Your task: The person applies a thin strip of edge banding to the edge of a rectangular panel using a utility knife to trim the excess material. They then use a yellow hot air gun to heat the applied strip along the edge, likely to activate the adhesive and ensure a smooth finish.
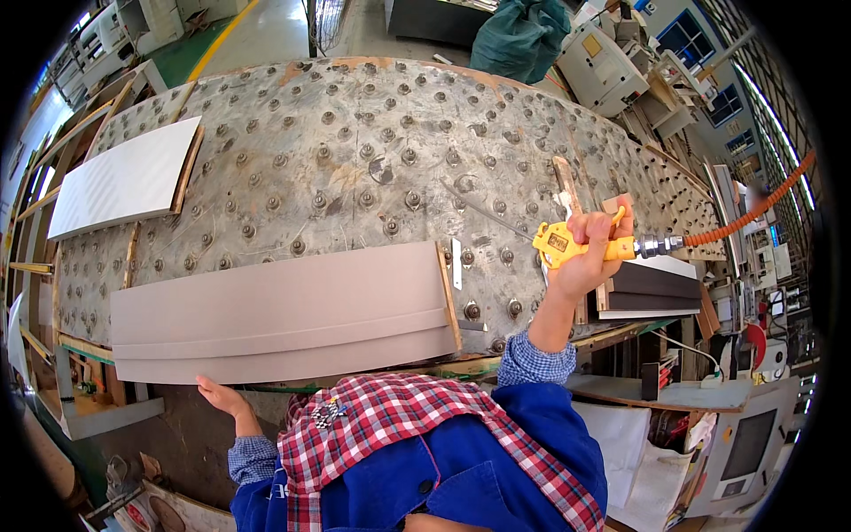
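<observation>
White panel (128, 182) — beyond taupe panel (284, 310).

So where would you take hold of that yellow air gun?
Probably best around the rear body of the yellow air gun, coming from the person's side, as the right hand does. That part is thick; the long nozzle ahead is thin, and the orange hose trails behind, to the right.

in front of you stretched a worn metal table (355, 177), its top dotted with rows of round studs (409, 156). reading its middle as the dial's centre, you had a white panel (128, 177) at nine o'clock, a long beige panel (275, 310) at eight, a thin white strip (456, 264) just beside that panel's end, toward five, and dark panels (651, 291) near four.
</observation>
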Demonstrator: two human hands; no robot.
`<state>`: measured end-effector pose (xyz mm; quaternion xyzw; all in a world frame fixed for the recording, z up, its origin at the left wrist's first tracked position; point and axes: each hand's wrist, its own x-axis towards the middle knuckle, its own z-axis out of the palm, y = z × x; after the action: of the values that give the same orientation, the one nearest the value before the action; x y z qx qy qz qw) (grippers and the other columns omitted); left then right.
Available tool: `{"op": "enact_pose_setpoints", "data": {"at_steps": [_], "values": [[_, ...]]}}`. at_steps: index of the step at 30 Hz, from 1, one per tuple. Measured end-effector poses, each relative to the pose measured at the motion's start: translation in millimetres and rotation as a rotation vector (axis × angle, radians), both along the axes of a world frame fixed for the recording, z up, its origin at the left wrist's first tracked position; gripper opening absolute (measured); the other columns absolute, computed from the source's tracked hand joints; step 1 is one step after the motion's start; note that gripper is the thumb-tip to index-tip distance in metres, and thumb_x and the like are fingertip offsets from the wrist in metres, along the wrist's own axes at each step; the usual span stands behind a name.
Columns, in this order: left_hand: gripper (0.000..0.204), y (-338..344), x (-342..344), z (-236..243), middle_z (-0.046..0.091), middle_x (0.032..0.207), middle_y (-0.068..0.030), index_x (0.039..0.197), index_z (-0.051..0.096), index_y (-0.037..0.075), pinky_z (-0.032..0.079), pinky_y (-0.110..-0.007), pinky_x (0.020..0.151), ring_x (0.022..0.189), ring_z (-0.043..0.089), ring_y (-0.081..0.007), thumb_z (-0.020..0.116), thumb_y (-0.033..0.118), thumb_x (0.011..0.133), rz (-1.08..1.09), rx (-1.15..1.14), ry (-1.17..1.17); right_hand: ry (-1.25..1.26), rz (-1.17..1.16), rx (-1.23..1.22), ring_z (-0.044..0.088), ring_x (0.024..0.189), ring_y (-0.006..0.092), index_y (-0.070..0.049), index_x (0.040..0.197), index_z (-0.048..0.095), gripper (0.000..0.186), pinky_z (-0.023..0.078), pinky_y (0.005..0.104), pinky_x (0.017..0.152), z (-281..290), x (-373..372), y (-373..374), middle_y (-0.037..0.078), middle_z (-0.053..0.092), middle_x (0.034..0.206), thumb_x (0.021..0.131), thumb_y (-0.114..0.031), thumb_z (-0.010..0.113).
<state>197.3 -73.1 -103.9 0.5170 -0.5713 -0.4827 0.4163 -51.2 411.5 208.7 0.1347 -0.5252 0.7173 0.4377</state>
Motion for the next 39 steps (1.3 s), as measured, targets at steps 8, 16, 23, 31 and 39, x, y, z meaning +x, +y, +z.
{"op": "enact_pose_setpoints", "data": {"at_steps": [8, 16, 23, 31, 39], "values": [[0.053, -3, 0, -5, 0.060, 0.112, -0.0193, 0.118, 0.053, -0.009, 0.048, -0.036, 0.086, 0.095, 0.058, -0.0266, 0.046, 0.041, 0.101, -0.001, -0.001, 0.031, -0.004, -0.062, 0.016, 0.040, 0.057, 0.0057, 0.000, 0.125, 0.046, 0.034, 0.038, 0.0238, 0.058, 6, 7, 14, -0.001, 0.045, 0.070, 0.095, -0.013, 0.057], [0.052, -5, 1, -5, 0.060, 0.114, -0.0195, 0.120, 0.052, -0.009, 0.047, -0.035, 0.087, 0.098, 0.058, -0.0272, 0.045, 0.039, 0.101, 0.004, 0.000, -0.006, 0.031, -0.062, -0.002, 0.039, 0.057, 0.0064, 0.001, 0.126, 0.045, 0.037, 0.038, 0.0237, 0.058, 8, 14, 12, -0.001, 0.044, 0.070, 0.094, -0.012, 0.058], [0.054, -2, 0, -1, 0.059, 0.115, -0.0206, 0.120, 0.052, -0.009, 0.048, -0.036, 0.087, 0.099, 0.058, -0.0281, 0.045, 0.041, 0.101, 0.007, 0.012, -0.028, 0.072, -0.090, -0.003, 0.038, 0.058, 0.0067, 0.001, 0.128, 0.044, 0.038, 0.036, 0.0242, 0.058, 13, 17, 15, -0.003, 0.040, 0.068, 0.094, -0.011, 0.056], [0.056, -2, 2, -3, 0.060, 0.114, -0.0205, 0.120, 0.052, -0.008, 0.048, -0.036, 0.086, 0.097, 0.058, -0.0278, 0.046, 0.044, 0.100, 0.005, 0.026, 0.006, 0.181, -0.176, -0.034, 0.036, 0.056, 0.0073, -0.001, 0.131, 0.042, 0.041, 0.036, 0.0246, 0.059, 24, 15, 14, -0.003, 0.038, 0.066, 0.094, -0.014, 0.056], [0.056, 0, 0, -3, 0.060, 0.115, -0.0202, 0.120, 0.053, -0.008, 0.048, -0.037, 0.087, 0.097, 0.059, -0.0287, 0.045, 0.044, 0.100, 0.019, 0.006, 0.026, 0.245, -0.158, -0.037, 0.036, 0.057, 0.0071, 0.000, 0.132, 0.039, 0.043, 0.036, 0.0251, 0.060, 33, 14, 14, -0.003, 0.038, 0.065, 0.095, -0.014, 0.056]]}}
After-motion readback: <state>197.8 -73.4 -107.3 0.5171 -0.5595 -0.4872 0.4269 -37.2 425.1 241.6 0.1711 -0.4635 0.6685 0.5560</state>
